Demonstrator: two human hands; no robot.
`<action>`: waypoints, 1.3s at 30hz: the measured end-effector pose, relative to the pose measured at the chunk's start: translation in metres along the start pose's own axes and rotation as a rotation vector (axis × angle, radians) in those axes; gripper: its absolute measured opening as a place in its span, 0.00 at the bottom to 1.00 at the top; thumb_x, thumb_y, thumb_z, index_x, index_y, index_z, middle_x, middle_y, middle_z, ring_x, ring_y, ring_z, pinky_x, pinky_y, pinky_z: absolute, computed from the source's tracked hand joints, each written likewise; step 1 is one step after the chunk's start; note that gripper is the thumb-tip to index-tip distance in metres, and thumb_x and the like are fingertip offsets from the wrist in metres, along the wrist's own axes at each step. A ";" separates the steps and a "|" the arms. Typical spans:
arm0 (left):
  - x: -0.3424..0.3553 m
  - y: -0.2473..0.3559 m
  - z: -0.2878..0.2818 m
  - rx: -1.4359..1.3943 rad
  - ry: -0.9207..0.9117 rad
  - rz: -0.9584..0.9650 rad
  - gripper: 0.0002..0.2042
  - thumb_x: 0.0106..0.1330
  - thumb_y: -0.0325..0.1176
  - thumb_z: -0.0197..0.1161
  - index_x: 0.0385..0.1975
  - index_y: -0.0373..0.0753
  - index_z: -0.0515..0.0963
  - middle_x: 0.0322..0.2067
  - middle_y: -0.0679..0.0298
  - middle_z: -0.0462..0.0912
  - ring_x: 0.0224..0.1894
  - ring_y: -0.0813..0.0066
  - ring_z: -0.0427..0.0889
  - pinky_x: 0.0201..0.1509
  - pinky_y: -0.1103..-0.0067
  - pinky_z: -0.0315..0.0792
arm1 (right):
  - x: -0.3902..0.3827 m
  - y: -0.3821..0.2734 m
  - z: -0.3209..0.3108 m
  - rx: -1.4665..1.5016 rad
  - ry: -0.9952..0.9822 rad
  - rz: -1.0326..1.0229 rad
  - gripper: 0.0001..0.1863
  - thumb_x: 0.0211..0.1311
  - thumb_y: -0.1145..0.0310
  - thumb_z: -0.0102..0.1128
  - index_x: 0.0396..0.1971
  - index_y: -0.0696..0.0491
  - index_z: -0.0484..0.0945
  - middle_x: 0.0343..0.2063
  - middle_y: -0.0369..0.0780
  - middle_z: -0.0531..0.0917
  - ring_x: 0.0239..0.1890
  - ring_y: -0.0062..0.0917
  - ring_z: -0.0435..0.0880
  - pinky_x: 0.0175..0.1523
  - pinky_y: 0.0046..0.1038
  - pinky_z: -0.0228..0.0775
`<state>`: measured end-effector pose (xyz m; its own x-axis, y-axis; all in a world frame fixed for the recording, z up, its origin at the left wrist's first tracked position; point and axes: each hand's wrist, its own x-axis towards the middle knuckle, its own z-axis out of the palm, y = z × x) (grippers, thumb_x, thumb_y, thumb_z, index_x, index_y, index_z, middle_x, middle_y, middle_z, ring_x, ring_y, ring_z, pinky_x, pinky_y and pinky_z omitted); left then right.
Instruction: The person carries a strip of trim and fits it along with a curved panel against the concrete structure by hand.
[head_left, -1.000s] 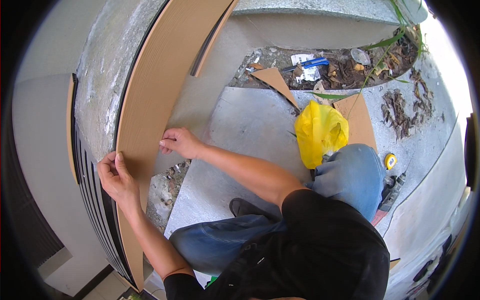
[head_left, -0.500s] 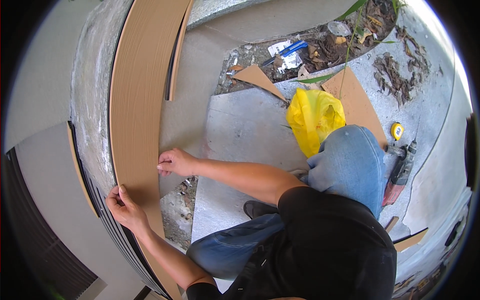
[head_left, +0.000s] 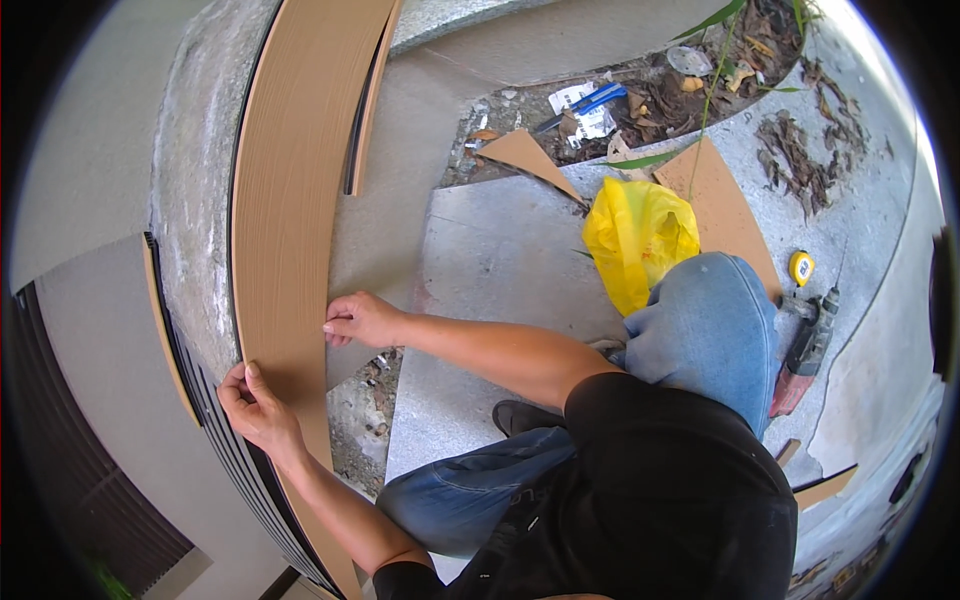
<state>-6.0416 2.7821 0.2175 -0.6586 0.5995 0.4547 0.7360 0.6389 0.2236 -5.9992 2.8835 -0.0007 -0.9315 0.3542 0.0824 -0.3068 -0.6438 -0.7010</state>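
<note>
A person kneels at a concrete wall, both hands on a long tan board that runs up the frame's left. The left hand fingers grip its left edge; the right hand fingers pinch its right edge. A yellow bag lies upper right.

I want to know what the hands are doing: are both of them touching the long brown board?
Yes, the left hand grips one edge of the long brown board and the right hand the other.
</note>
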 end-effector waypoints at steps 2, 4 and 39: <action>0.000 -0.004 0.003 0.004 0.006 0.005 0.13 0.76 0.37 0.64 0.42 0.31 0.79 0.32 0.68 0.77 0.32 0.80 0.70 0.37 0.81 0.69 | -0.001 0.000 -0.002 -0.009 -0.006 0.016 0.10 0.73 0.69 0.60 0.39 0.61 0.82 0.34 0.40 0.88 0.35 0.23 0.88 0.42 0.27 0.84; -0.001 -0.007 -0.001 -0.016 0.019 -0.005 0.12 0.76 0.37 0.64 0.42 0.31 0.79 0.32 0.68 0.76 0.32 0.80 0.69 0.37 0.81 0.69 | 0.000 -0.004 0.002 -0.008 -0.032 0.031 0.10 0.74 0.68 0.59 0.40 0.60 0.82 0.34 0.39 0.88 0.35 0.23 0.88 0.43 0.27 0.84; 0.005 0.014 -0.006 -0.022 0.031 -0.033 0.06 0.72 0.29 0.66 0.37 0.33 0.80 0.31 0.63 0.74 0.27 0.76 0.70 0.33 0.79 0.69 | 0.002 0.009 0.003 -0.001 0.009 0.049 0.11 0.76 0.67 0.59 0.42 0.61 0.81 0.35 0.40 0.87 0.36 0.23 0.87 0.44 0.26 0.83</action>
<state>-6.0335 2.7907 0.2279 -0.6778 0.5625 0.4735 0.7172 0.6475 0.2574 -6.0044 2.8762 -0.0049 -0.9435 0.3288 0.0414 -0.2609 -0.6597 -0.7048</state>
